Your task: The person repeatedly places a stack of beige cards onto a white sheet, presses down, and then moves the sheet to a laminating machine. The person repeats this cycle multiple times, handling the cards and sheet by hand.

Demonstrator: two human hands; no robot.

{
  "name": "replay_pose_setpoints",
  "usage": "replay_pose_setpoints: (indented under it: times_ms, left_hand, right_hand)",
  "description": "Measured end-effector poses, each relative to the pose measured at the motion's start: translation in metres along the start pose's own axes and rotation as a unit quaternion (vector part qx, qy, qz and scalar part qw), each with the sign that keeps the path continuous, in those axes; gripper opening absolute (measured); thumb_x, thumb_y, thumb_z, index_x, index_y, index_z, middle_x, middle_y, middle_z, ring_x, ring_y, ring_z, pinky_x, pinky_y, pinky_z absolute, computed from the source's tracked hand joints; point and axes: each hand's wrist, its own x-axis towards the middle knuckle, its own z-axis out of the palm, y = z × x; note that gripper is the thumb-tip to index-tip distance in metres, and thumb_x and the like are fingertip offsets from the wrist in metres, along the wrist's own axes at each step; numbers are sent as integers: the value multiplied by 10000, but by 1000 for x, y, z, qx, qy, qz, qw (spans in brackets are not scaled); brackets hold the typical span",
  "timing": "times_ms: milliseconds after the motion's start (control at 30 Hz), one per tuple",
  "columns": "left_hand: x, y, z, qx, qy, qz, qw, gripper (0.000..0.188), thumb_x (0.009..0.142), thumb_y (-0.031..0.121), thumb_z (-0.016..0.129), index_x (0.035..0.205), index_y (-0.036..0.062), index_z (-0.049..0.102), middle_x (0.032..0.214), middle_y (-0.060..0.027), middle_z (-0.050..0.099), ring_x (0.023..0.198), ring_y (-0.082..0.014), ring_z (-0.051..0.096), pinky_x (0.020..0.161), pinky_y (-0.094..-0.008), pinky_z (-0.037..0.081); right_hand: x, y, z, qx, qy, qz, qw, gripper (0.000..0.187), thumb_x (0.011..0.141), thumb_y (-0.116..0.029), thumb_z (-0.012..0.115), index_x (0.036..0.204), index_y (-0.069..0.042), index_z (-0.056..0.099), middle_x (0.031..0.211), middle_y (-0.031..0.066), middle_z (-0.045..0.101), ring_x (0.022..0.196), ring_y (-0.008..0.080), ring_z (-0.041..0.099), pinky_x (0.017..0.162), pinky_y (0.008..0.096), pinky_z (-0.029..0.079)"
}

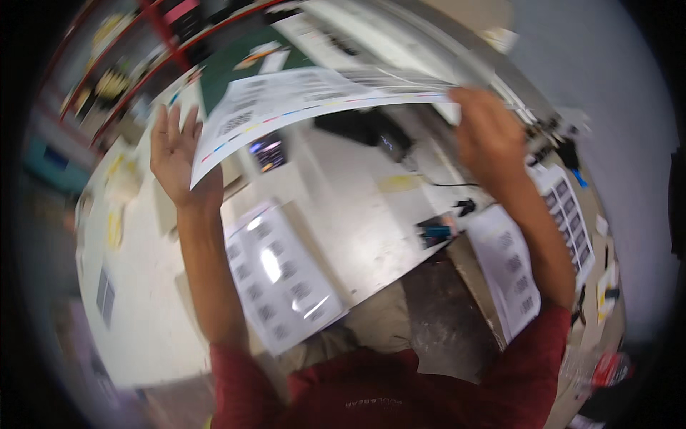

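A large white printed sheet (286,107) with black blocks and a thin strip of coloured marks along its near edge is raised above the table, bowed between my two hands. My right hand (489,136) is closed on its right end. My left hand (175,154) has its fingers stretched up and apart; the sheet's left corner passes in front of the palm and hides the thumb. Below, by my left forearm, lies a stack of glossy printed sheets (282,279) with rows of dark blocks. Another pile of printed sheets (504,264) lies beside my right forearm.
A lit phone (269,151) and a black device (379,132) lie on the white table (336,243) under the raised sheet. A long metal machine edge (429,43) runs along the back. Red shelving (153,28) stands far left. A red-labelled bottle (611,370) is at lower right.
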Motion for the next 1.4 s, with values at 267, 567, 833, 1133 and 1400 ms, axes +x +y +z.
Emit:
replay_pose_setpoints:
  times_ms: [267,567,833,1133,1400]
  left_hand:
    - [-47,167,-158,196,-144,217,945,790,807,101,655,1486,-85,295,1355,-308,546,1272,-363,562,1074,-458,442]
    - [-84,139,-350,476,57,-147,865,748,718,-59,636,1428,-82,403,1137,-193,656,918,-205,665,767,-299,546]
    - [-103,76,-409,431,88,-193,877,717,742,-58,582,1440,-82,418,1133,-194,680,951,-220,682,831,-298,535]
    - [-117,74,-389,701,2,53,711,669,799,37,729,1404,-43,455,1315,-252,522,1268,-421,436,1062,-500,398]
    - [-167,63,-317,636,-157,40,754,430,778,107,798,1171,11,652,1176,-171,605,1113,-347,554,962,-440,454]
  right_hand:
    - [120,-80,-28,285,-169,22,943,311,877,-8,594,1182,44,632,1095,146,696,990,194,659,799,342,537]
    - [69,-257,226,340,-462,-83,815,349,824,-121,630,1131,40,676,1175,254,654,1109,400,627,982,448,498]
    - [-1,-312,267,346,-428,-5,835,314,787,-24,596,1069,68,701,1050,242,656,1021,411,647,938,467,527]
    - [-2,-314,272,324,-457,-14,828,305,776,-26,611,1049,66,708,1053,242,636,1034,400,629,932,457,525]
    - [38,-347,315,262,-273,-77,922,274,779,-99,687,1027,16,707,1075,180,643,1100,323,579,950,451,448]
